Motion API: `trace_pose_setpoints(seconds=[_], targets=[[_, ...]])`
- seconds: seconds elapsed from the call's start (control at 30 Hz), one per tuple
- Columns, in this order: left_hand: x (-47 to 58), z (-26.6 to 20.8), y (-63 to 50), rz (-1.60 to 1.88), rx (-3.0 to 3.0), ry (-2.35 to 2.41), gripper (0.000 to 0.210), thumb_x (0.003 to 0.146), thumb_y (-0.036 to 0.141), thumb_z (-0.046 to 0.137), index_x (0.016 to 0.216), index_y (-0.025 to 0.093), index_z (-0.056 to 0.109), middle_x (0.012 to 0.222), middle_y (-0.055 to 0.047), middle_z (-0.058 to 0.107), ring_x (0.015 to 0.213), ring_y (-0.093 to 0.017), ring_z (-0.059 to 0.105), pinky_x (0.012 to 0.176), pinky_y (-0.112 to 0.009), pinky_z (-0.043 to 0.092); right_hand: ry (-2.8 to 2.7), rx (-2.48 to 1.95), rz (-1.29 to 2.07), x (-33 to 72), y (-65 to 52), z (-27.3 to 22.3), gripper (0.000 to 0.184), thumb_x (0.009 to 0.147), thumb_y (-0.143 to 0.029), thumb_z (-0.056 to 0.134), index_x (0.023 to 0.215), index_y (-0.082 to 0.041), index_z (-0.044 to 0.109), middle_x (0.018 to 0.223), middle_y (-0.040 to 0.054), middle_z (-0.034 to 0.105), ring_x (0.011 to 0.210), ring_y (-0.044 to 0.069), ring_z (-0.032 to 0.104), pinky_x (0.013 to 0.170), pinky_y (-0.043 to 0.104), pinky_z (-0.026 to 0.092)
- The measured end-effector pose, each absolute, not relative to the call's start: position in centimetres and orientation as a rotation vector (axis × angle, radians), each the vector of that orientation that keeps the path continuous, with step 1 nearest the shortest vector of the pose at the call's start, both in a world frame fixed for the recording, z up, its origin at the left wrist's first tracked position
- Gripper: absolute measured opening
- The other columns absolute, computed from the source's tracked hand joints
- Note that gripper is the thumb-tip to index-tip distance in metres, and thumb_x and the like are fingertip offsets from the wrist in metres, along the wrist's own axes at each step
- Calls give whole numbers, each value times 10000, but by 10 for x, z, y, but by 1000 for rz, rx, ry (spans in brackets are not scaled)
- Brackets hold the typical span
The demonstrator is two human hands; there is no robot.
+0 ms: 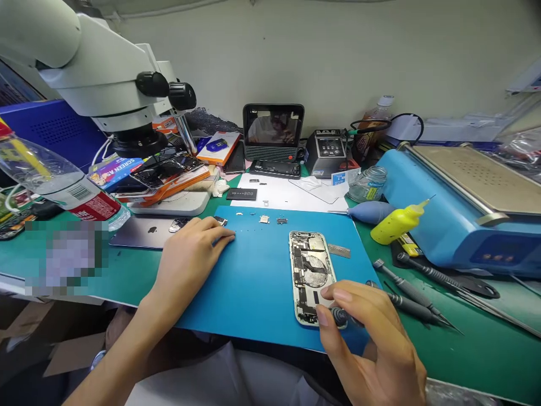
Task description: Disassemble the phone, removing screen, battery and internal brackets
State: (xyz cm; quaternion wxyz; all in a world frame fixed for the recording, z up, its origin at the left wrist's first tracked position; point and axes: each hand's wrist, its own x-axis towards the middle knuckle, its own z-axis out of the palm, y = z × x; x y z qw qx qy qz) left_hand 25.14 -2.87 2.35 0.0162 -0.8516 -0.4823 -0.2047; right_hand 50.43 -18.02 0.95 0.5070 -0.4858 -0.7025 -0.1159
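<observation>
An opened phone [315, 270] with bare inner parts lies on the blue mat [249, 282]. Over its lower right corner, my right hand [376, 338] is closed around a dark screwdriver [339, 316], gripped between thumb and fingers. My left hand [190, 248] rests at the mat's left edge, thumb and index fingertips together; anything between them is too small to make out. Just past those fingertips sits a small dark-and-silver part [220, 220]. Farther along are a square silver piece [264, 219], a small dark piece [282, 221] and several tiny screws.
A flat metal strip [339, 251] lies right of the phone. Screwdrivers [408, 287], a yellow bottle [397, 223] and a blue heating machine [439, 220] stand farther right. At left are a microscope [114, 73], a plastic bottle [71, 189] and a closed Apple device [139, 230]. A battery [242, 194] lies behind.
</observation>
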Motion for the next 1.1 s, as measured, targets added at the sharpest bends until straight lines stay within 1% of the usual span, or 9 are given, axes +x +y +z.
trace_pose_setpoints(seconds=[0.17,0.3,0.47,0.63,0.73,0.8,0.9,1.0,1.1], targets=[[248,14,-27,-619,-2615,-1390,237,1136,292,646,1143,271,882,1146,-41,841,1041,-307,755,822,-404,534,-1671,-1165,-296,507,-180,8,465,907,9,790,1284,-246,693,1029,29,800,896,211,793,834,396,697],[245,12,-27,-652,-2654,-1361,274,1163,298,599,1165,269,872,1157,-42,839,1066,-297,760,833,-395,539,-1695,-1144,-264,508,-181,8,486,894,42,782,1293,-224,706,941,6,776,834,188,766,783,361,677],[245,12,-26,-721,-2708,-1430,291,1174,317,575,1162,269,861,1179,-40,833,1107,-297,762,848,-391,544,-1680,-1103,-199,505,-183,8,670,875,71,751,1459,-239,644,953,8,814,866,220,794,755,391,695],[244,14,-29,-815,-2748,-1460,277,1168,309,575,1144,260,847,1166,-44,830,1088,-287,765,897,-393,544,-1694,-1105,-175,507,-184,6,580,930,6,647,1462,-226,643,1055,60,825,955,240,812,791,408,708],[242,17,-39,-929,-2693,-1452,229,1160,312,604,1145,250,824,1133,-46,826,1049,-280,759,905,-392,531,-1732,-1114,-243,508,-183,3,509,942,-44,702,1420,-211,652,1164,98,803,1047,251,806,862,414,710],[243,19,-52,-1009,-2663,-1447,180,1147,305,638,1149,256,811,1123,-42,821,1033,-271,751,890,-381,521,-1736,-1140,-254,508,-183,1,553,919,-11,737,1430,-203,645,1245,114,779,1145,251,788,937,400,699],[249,19,-76,-1149,-2757,-1420,130,1130,256,673,1139,273,802,1090,-24,806,1002,-235,738,849,-342,527,-1717,-1114,-155,509,-185,-3,644,941,32,610,1549,-176,583,1370,136,734,1283,257,743,1040,422,669],[263,17,-99,-1240,-2946,-1329,146,1122,188,679,1160,275,790,1052,-4,790,956,-199,730,866,-320,539,-1679,-1111,-102,511,-190,-6,689,944,16,628,1587,-223,572,1391,108,736,1261,247,748,1022,416,673],[281,15,-111,-1251,-3108,-1228,144,1123,173,678,1176,258,781,1043,-4,786,901,-187,714,825,-327,528,-1617,-1165,-96,510,-193,-8,640,983,3,596,1565,-262,612,1347,91,776,1175,244,779,975,436,682]])
